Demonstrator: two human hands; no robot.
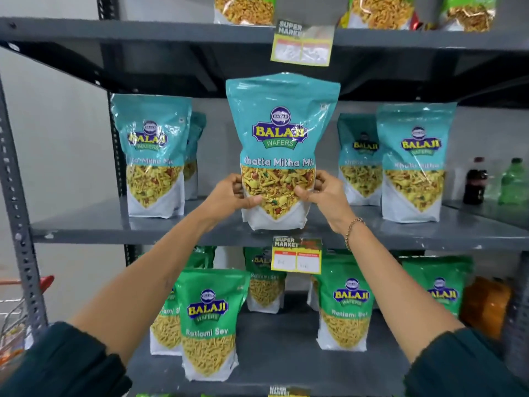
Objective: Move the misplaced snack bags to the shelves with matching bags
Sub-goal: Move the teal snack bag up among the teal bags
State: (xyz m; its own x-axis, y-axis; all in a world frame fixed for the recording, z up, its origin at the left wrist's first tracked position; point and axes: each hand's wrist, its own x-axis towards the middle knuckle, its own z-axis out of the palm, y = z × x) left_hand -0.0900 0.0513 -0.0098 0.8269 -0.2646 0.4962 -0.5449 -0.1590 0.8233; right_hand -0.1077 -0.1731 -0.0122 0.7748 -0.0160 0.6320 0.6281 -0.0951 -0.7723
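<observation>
A teal Khatta Mitha Mix bag [282, 130] stands upright at the front middle of the grey middle shelf [86, 224]. My left hand [233, 191] grips its lower left side and my right hand [322, 190] grips its lower right side. Matching teal bags stand on the same shelf, one at the left [151, 156] and two at the right [415, 161]. Green Ratlami Sev bags [210, 322] fill the shelf below.
Bags with green tops [243, 8] sit on the upper shelf. A dark bottle [475, 181] and a green bottle [515, 181] stand at the far right. Price tags [296, 255] hang on the shelf edges. A shopping cart [17, 316] is at the lower left.
</observation>
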